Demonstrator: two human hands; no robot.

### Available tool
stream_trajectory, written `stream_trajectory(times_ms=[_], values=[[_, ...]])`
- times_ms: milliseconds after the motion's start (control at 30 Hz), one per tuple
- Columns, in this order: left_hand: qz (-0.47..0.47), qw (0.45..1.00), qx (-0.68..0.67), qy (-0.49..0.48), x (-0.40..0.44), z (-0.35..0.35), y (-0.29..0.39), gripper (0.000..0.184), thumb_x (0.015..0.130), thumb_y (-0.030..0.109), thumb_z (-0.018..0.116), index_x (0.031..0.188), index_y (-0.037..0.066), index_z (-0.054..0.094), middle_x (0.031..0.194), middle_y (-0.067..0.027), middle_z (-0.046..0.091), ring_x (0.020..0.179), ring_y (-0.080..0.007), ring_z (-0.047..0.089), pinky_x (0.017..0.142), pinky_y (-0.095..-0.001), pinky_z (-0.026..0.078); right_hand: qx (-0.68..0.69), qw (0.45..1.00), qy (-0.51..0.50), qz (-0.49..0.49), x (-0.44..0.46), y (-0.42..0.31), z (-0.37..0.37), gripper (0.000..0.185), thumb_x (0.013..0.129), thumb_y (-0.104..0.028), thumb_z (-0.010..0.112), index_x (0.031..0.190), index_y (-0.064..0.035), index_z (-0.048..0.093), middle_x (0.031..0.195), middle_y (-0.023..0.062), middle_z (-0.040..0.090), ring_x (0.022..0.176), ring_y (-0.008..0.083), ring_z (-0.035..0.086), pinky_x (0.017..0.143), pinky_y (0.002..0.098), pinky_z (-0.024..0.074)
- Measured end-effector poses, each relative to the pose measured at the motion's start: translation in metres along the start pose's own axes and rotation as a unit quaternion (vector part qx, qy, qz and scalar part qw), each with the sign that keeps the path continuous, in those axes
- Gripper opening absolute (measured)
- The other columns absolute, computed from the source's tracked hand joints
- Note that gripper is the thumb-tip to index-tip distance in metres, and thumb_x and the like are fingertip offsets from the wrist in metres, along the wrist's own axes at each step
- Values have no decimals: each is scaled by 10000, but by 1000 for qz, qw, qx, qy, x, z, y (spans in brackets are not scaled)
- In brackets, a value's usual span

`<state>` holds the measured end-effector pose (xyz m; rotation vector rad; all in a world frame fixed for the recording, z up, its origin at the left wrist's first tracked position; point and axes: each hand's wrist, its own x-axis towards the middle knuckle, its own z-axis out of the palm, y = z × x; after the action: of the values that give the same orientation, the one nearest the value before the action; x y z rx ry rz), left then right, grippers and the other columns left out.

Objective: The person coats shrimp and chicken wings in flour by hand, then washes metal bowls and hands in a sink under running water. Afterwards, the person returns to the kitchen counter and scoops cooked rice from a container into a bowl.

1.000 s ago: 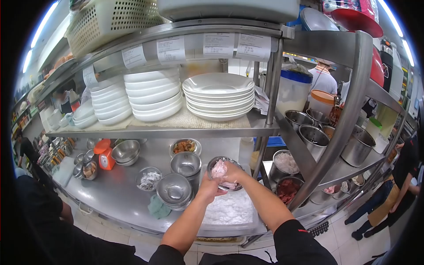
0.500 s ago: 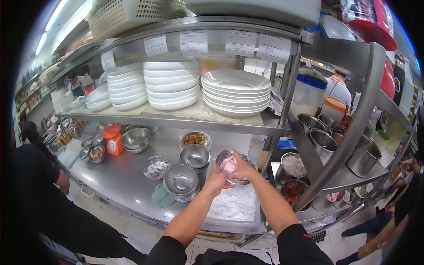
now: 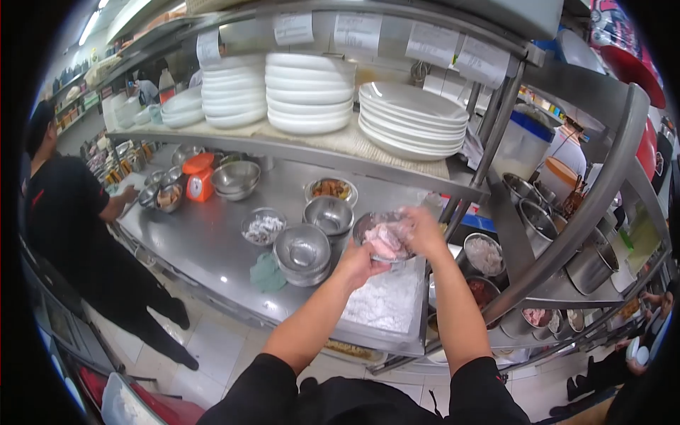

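A steel bowl [image 3: 363, 225] of raw pink meat [image 3: 386, 242] is held above a tray of white powder [image 3: 386, 301]. My left hand [image 3: 361, 263] grips the bowl's lower left side, thumb at the rim. At the right side of the bowl, my right hand [image 3: 423, 234] reaches in over the meat; its fingers are smeared by motion, so their grip is unclear. Just left of the bowl stand stacked steel bowls [image 3: 302, 248] and another steel bowl [image 3: 329, 214]. Farther left is a bowl of whitish pieces [image 3: 263, 228].
White plates [image 3: 414, 117] and stacked white dishes [image 3: 309, 95] fill the shelf above. A green cloth [image 3: 268, 273] and an orange scale [image 3: 199, 178] lie on the steel counter [image 3: 191, 244]. Metal posts [image 3: 588, 205] and pots stand at right. A co-worker [image 3: 78, 184] stands at left.
The view has shifted left, bringing more of the co-worker into sight. The bowl now tips toward me with the meat more exposed, and my right hand has moved to its right side.
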<state>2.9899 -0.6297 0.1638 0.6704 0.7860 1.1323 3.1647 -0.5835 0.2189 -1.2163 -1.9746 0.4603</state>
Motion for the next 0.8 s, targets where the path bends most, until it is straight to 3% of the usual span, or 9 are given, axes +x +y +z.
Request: stream_trajectory(times_ms=[67, 167, 267, 300, 400, 467, 633, 667, 800], values=[[8, 1000, 4, 7, -12, 5, 5, 630, 885, 15, 466, 1431, 209, 220, 1300, -138, 490, 976, -299, 655, 750, -443, 600, -26, 989, 142, -11, -1, 13, -7, 334, 758, -73, 697, 1079, 1, 644, 1031, 207, 607, 953, 310, 644, 834, 367, 506], [35, 999, 15, 2, -29, 10, 10, 666, 873, -4, 448, 1453, 198, 189, 1311, -149, 477, 976, -304, 655, 728, -425, 606, -91, 965, 243, 42, -15, 24, -17, 301, 766, -91, 702, 1043, 11, 647, 963, 186, 639, 875, 259, 658, 778, 347, 506], [58, 998, 33, -6, -39, 11, 13, 697, 860, -8, 449, 1470, 178, 169, 1350, -164, 444, 957, -300, 653, 706, -400, 611, 98, 978, 109, 150, -23, 61, -8, 288, 771, -112, 713, 1018, 22, 652, 872, 173, 659, 763, 235, 653, 710, 343, 501], [59, 997, 46, -4, -42, 13, 15, 695, 860, -4, 455, 1470, 174, 172, 1355, -167, 440, 951, -296, 652, 705, -400, 610, 38, 984, 127, 119, -27, 70, 1, 246, 789, -133, 705, 968, 28, 655, 777, 127, 670, 698, 230, 647, 624, 343, 499], [84, 995, 48, -2, -44, 6, 16, 675, 884, 45, 495, 1469, 120, 167, 1322, -183, 460, 848, -269, 658, 709, -415, 601, 117, 966, 62, 220, -29, 69, 4, 174, 836, -139, 663, 907, 20, 650, 753, 83, 657, 650, 221, 634, 543, 341, 477], [37, 997, 65, -15, -51, 7, 33, 663, 890, 50, 497, 1462, 74, 162, 1272, -195, 491, 774, -256, 661, 716, -413, 599, 221, 936, 6, 274, -37, 33, -6, 101, 865, -82, 594, 852, -2, 654, 702, 60, 635, 547, 116, 550, 458, 297, 419], [51, 991, 116, -38, -44, -15, 45, 569, 913, 55, 471, 1426, 80, 225, 1230, -192, 533, 787, -252, 668, 641, -374, 596, 204, 958, 80, 183, -46, 37, 7, 87, 873, -30, 585, 909, 0, 657, 765, 28, 637, 600, 116, 566, 519, 286, 446], [60, 989, 129, -48, -45, -23, 49, 566, 913, 53, 468, 1426, 79, 230, 1237, -188, 531, 799, -249, 668, 639, -370, 595, 190, 962, 75, 180, -48, 21, 6, 116, 912, -110, 598, 855, -18, 641, 725, 18, 609, 588, 112, 543, 512, 274, 427], [75, 989, 118, -48, -48, -57, 71, 521, 912, 32, 431, 1413, 74, 296, 1225, -163, 551, 885, -240, 670, 658, -357, 598, 300, 913, 99, 256, -35, -11, 15, 137, 920, -130, 601, 918, 6, 588, 691, 36, 568, 554, 125, 522, 502, 271, 439]])
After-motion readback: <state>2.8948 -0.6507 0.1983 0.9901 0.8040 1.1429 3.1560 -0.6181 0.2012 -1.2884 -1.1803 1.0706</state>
